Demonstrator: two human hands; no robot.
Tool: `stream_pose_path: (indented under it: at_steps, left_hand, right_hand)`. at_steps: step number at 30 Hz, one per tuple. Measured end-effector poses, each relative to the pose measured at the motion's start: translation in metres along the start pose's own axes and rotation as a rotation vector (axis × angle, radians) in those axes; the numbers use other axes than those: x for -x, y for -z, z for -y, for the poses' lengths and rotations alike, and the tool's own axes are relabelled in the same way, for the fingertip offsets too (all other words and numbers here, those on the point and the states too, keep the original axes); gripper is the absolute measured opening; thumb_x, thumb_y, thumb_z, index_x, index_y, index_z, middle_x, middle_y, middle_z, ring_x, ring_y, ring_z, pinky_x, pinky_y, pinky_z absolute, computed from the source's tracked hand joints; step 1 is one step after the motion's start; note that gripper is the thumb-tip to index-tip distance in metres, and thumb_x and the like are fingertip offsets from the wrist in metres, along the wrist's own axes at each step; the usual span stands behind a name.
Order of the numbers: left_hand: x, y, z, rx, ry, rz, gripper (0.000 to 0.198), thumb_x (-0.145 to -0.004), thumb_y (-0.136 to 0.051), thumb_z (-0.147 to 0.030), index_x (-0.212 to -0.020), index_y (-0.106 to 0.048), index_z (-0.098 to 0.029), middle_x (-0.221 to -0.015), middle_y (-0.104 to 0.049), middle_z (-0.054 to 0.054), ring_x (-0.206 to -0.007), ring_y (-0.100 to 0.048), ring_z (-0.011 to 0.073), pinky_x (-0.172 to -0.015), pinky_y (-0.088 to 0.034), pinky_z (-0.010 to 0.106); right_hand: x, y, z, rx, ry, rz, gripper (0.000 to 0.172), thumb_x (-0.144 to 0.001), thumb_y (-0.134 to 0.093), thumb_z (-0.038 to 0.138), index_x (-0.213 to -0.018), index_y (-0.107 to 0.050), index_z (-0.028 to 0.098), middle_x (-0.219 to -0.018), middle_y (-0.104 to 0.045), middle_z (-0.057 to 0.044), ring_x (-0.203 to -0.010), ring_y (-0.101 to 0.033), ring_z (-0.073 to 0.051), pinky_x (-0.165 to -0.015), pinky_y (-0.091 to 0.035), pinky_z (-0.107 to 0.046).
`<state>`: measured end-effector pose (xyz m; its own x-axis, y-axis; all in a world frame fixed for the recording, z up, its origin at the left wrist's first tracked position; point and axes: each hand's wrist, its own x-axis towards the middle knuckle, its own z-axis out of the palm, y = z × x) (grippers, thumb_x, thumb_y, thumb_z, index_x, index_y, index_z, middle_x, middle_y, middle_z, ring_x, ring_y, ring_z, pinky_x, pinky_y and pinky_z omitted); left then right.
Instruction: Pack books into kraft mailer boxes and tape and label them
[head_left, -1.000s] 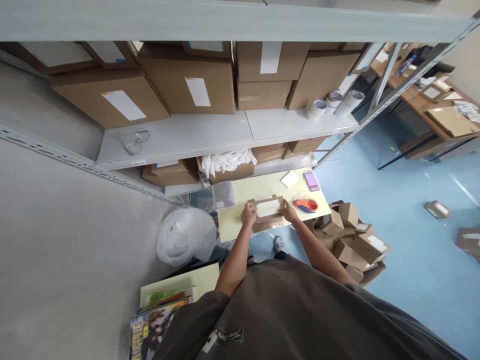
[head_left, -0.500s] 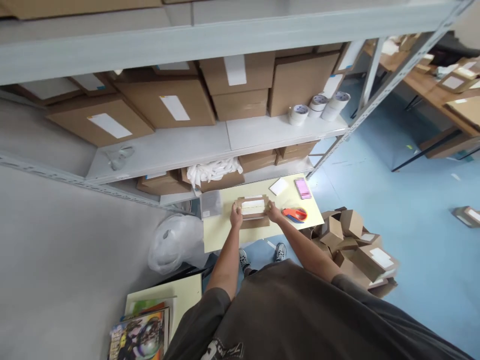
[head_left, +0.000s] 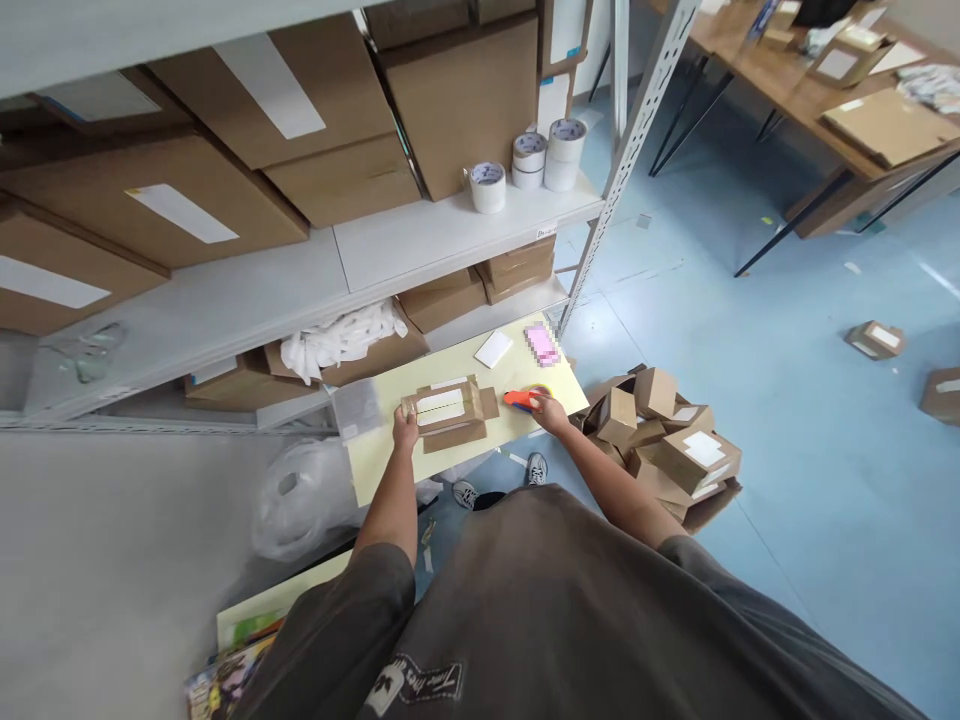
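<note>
A small cardboard box (head_left: 441,408) with a white label lies on the pale yellow table (head_left: 382,470), flaps out at its right end and near side. My left hand (head_left: 405,428) is closed on the box's left end. At the table's right part, my right hand (head_left: 550,412) wraps round the handle of an orange-red and blue tape dispenser (head_left: 519,399), apart from the box. Behind these lie a white card-like piece (head_left: 493,349) and a pink item (head_left: 541,344), blurred out. A clear plastic sheet or bag (head_left: 356,408) covers the table's left end.
A metal shelf (head_left: 277,280) with cartons and white tape rolls (head_left: 488,188) rises behind the table. Several small boxes (head_left: 664,440) are heaped on the floor at right. A plastic bag (head_left: 304,500) stands at left. A wooden table (head_left: 795,85) is far right.
My right hand has let go of the box's right end and taken hold of the tape dispenser. The box's right flap now sticks out. The view has shifted to the right.
</note>
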<state>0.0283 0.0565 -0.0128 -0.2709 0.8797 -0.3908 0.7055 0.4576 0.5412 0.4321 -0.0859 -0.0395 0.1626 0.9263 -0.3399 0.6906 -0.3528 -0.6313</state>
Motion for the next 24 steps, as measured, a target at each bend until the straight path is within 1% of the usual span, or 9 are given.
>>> stream_pose_path:
  at_steps: [2,5,8,10,12,15,18,21,24]
  left_hand:
    - [0.007,-0.003,0.002,0.009,0.030,-0.003,0.053,-0.106,-0.050,-0.043,-0.153,-0.048,-0.020,-0.145,-0.068,0.015,-0.133,-0.064,0.0311,-0.112,-0.050,0.041]
    - [0.015,-0.006,0.004,0.021,0.052,-0.014,0.054,-0.106,-0.050,-0.043,-0.154,-0.048,-0.020,-0.144,-0.068,0.014,-0.133,-0.064,0.0309,-0.113,-0.050,0.041]
    - [0.019,-0.008,0.004,0.022,0.068,-0.025,0.057,-0.103,-0.053,-0.046,-0.155,-0.049,-0.021,-0.146,-0.067,0.014,-0.136,-0.063,0.0329,-0.115,-0.048,0.045]
    - [0.021,-0.010,0.002,0.008,0.104,-0.034,0.059,-0.102,-0.056,-0.049,-0.153,-0.051,-0.021,-0.145,-0.067,0.016,-0.135,-0.063,0.0345,-0.115,-0.048,0.046]
    - [0.021,-0.013,0.002,-0.004,0.132,-0.038,0.058,-0.102,-0.056,-0.051,-0.151,-0.053,-0.020,-0.143,-0.068,0.017,-0.134,-0.064,0.0344,-0.113,-0.048,0.044]
    - [0.021,-0.017,0.004,0.019,0.147,-0.039,0.054,-0.104,-0.052,-0.051,-0.148,-0.056,-0.020,-0.139,-0.070,0.017,-0.131,-0.065,0.0340,-0.110,-0.049,0.043]
    - [0.019,-0.021,0.008,0.091,0.142,-0.050,0.056,-0.103,-0.053,-0.052,-0.148,-0.056,-0.019,-0.141,-0.069,0.017,-0.132,-0.065,0.0353,-0.111,-0.048,0.044]
    - [0.017,-0.023,0.011,0.132,0.119,-0.032,0.060,-0.101,-0.055,-0.053,-0.152,-0.053,-0.020,-0.142,-0.069,0.016,-0.135,-0.064,0.0340,-0.112,-0.047,0.042]
    - [0.016,-0.025,0.011,0.130,0.121,-0.025,0.055,-0.104,-0.051,-0.045,-0.153,-0.052,-0.020,-0.141,-0.070,0.016,-0.133,-0.065,0.0330,-0.110,-0.048,0.041]
  right_hand:
    - [-0.005,-0.007,-0.006,0.051,-0.002,0.115,0.052,-0.085,-0.068,0.016,-0.137,-0.066,0.019,-0.135,-0.071,-0.017,-0.127,-0.066,-0.035,-0.111,-0.050,-0.046]
    - [-0.014,-0.024,-0.009,0.081,0.032,0.192,0.067,-0.079,-0.075,0.018,-0.143,-0.059,0.013,-0.139,-0.069,-0.022,-0.133,-0.061,-0.039,-0.115,-0.045,-0.049]
    - [-0.023,-0.044,-0.009,0.010,0.022,0.141,0.078,-0.079,-0.079,0.027,-0.150,-0.050,0.010,-0.148,-0.061,-0.028,-0.143,-0.053,-0.041,-0.124,-0.032,-0.056]
    - [-0.027,-0.052,-0.010,-0.066,-0.043,0.068,0.070,-0.086,-0.075,0.034,-0.147,-0.052,0.010,-0.150,-0.058,-0.030,-0.145,-0.050,-0.042,-0.125,-0.028,-0.059]
    - [-0.032,-0.054,-0.012,-0.130,-0.108,0.020,0.058,-0.091,-0.072,0.039,-0.140,-0.058,0.012,-0.144,-0.062,-0.028,-0.142,-0.053,-0.041,-0.124,-0.031,-0.057]
    - [-0.039,-0.041,-0.012,-0.187,-0.081,0.002,0.050,-0.093,-0.070,0.047,-0.131,-0.064,0.016,-0.127,-0.072,-0.022,-0.128,-0.062,-0.039,-0.114,-0.043,-0.052]
    - [-0.045,-0.016,0.000,-0.195,-0.015,-0.007,0.053,-0.095,-0.065,0.049,-0.137,-0.059,0.017,-0.124,-0.072,-0.020,-0.115,-0.068,-0.036,-0.103,-0.051,-0.049]
    - [-0.047,0.012,0.032,-0.223,-0.014,-0.008,0.057,-0.097,-0.059,0.052,-0.143,-0.054,0.018,-0.128,-0.071,-0.018,-0.110,-0.069,-0.036,-0.096,-0.054,-0.048]
    - [-0.047,0.030,0.083,-0.300,0.061,0.018,0.056,-0.097,-0.058,0.058,-0.140,-0.057,0.022,-0.121,-0.074,-0.011,-0.105,-0.070,-0.034,-0.093,-0.055,-0.045]
